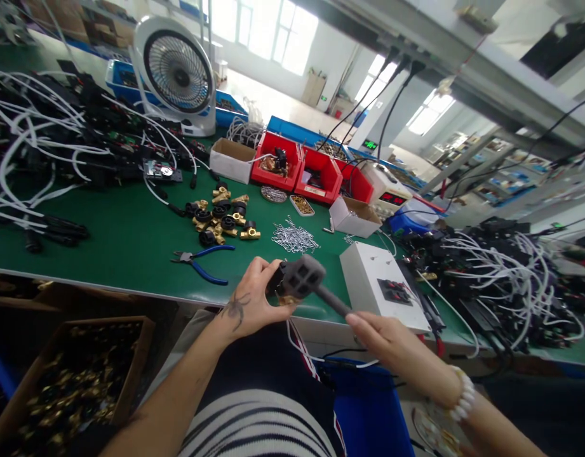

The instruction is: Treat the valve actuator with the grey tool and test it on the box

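My left hand [254, 295] is closed around a black housing [274, 284] with a bit of brass showing beneath, at the table's front edge. A white cable [295, 343] hangs below it. My right hand [380, 336] grips the handle of a grey mallet [304, 277], whose head is over the housing and hides much of it. Whether the head touches the housing, I cannot tell. Blue-handled pliers [204, 261] lie to the left of my left hand. Behind are a group of brass valve fittings with black caps [223, 216] and a pile of small metal clips [295, 236].
Red bins [316, 178], a white carton [232, 160] and a fan [178, 70] stand at the back. A white box with switches [385, 285] is close on the right. Cabled black units heap up left [39, 139] and right [521, 285]. A blue crate [373, 406] sits below.
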Demonstrator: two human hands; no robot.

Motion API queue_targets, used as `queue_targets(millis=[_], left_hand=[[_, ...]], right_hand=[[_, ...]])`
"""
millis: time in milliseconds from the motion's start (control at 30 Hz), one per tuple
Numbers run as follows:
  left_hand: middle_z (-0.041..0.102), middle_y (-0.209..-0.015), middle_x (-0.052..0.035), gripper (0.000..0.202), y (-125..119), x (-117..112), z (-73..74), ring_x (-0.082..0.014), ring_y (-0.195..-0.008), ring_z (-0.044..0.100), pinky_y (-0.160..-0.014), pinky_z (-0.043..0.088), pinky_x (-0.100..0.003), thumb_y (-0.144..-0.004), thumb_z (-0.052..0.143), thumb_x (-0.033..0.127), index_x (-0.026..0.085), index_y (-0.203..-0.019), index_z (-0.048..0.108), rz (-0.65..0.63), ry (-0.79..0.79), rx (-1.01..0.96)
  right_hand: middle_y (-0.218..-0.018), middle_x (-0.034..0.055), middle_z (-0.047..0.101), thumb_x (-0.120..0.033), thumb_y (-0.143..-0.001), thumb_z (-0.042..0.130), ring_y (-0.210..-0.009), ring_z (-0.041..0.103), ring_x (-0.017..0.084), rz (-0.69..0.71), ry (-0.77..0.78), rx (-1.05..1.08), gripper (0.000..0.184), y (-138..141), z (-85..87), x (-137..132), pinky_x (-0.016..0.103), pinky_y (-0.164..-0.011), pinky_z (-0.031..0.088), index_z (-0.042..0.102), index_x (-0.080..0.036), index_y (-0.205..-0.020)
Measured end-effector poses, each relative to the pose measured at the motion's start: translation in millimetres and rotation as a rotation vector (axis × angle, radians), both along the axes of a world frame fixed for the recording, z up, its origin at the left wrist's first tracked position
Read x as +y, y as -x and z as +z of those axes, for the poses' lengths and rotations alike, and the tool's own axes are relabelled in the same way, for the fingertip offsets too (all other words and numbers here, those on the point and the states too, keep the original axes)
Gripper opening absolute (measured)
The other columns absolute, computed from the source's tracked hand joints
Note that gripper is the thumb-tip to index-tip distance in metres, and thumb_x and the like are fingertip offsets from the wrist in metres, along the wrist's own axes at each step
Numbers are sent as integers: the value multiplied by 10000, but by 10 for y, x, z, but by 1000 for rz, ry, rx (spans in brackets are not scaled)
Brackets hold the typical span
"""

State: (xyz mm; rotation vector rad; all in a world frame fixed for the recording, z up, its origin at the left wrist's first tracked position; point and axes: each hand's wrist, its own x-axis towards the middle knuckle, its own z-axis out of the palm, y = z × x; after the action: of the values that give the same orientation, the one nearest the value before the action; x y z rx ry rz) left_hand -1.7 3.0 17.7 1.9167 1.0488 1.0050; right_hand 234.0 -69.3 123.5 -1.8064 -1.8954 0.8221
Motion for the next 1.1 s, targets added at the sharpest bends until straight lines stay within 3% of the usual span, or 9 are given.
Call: queue_targets(millis=[100, 233, 400, 567, 733, 867, 933, 1033, 1100], left_hand=[[443, -987, -40, 523, -9, -2, -3, -206, -897, 496, -813, 495, -366, -703, 731, 376, 203, -1167, 563, -5, 1, 1], [435, -1015, -43, 569, -10, 5, -21, -216, -929, 495, -862, 483, -389, -688, 742, 381, 212, -1199, 559, -2, 5, 8], [434, -1013, -44, 615, 13, 26, -45, -201, -888, 497, -777, 503, -349, -685, 742, 406, 199, -1226, 536, -5, 17, 0], [434, -1030, -46, 602, -4, 35, -51, -212, -929, 490, -823, 498, -365, -682, 744, 417, 207, -1211, 546, -6, 4, 5], [433, -1016, -46, 619, -6, 21, -38, -218, -939, 499, -877, 488, -395, -687, 740, 399, 191, -1231, 531, -17, 12, 19], [439, -1030, -54, 644, -14, 19, -19, -228, -964, 500, -901, 479, -404, -683, 741, 403, 178, -1244, 521, -10, 3, 17], [440, -1022, -53, 632, -29, 14, 3, -230, -965, 500, -894, 479, -402, -676, 745, 400, 181, -1228, 530, -13, -1, 17], [447, -985, -44, 523, -55, -1, 40, -225, -953, 500, -861, 483, -378, -674, 738, 364, 196, -1143, 577, -28, -8, 18], [448, -963, -41, 476, -68, -6, 54, -221, -932, 499, -839, 485, -371, -672, 733, 348, 194, -1100, 594, -32, -6, 21]], right_hand=[[-485, -27, 373, -765, -829, 459, -428, 313, 104, 19, 85, 15, 621, 7, 90, 6, 242, -390, 216, 437, -208, -557], [-436, -44, 315, -805, -850, 311, -385, 270, 100, -222, -43, 187, 651, -23, 103, 46, 251, -383, 218, 401, -224, -570], [-490, -22, 388, -831, -773, 446, -438, 315, 101, -72, 200, -11, 655, -108, -19, 91, 234, -395, 210, 431, -207, -574], [-422, -55, 268, -838, -819, 296, -368, 228, 92, -259, -8, 208, 657, -105, 77, 100, 250, -364, 180, 394, -235, -578], [-479, -30, 362, -854, -747, 442, -414, 291, 90, -61, 217, 21, 670, -72, -8, 97, 235, -375, 193, 406, -213, -556], [-432, -54, 283, -828, -820, 333, -382, 242, 91, -218, 48, 177, 651, -93, 39, 82, 250, -382, 185, 394, -227, -579], [-426, -49, 289, -836, -818, 304, -378, 247, 95, -230, 49, 179, 657, -66, 40, 65, 255, -382, 192, 388, -230, -577], [-487, -21, 380, -833, -777, 423, -435, 304, 99, -3, 244, -7, 660, -13, 29, 40, 240, -405, 203, 431, -206, -570], [-508, -22, 384, -819, -776, 454, -455, 306, 98, 33, 232, -37, 650, -9, 62, 40, 233, -409, 195, 438, -201, -577]])
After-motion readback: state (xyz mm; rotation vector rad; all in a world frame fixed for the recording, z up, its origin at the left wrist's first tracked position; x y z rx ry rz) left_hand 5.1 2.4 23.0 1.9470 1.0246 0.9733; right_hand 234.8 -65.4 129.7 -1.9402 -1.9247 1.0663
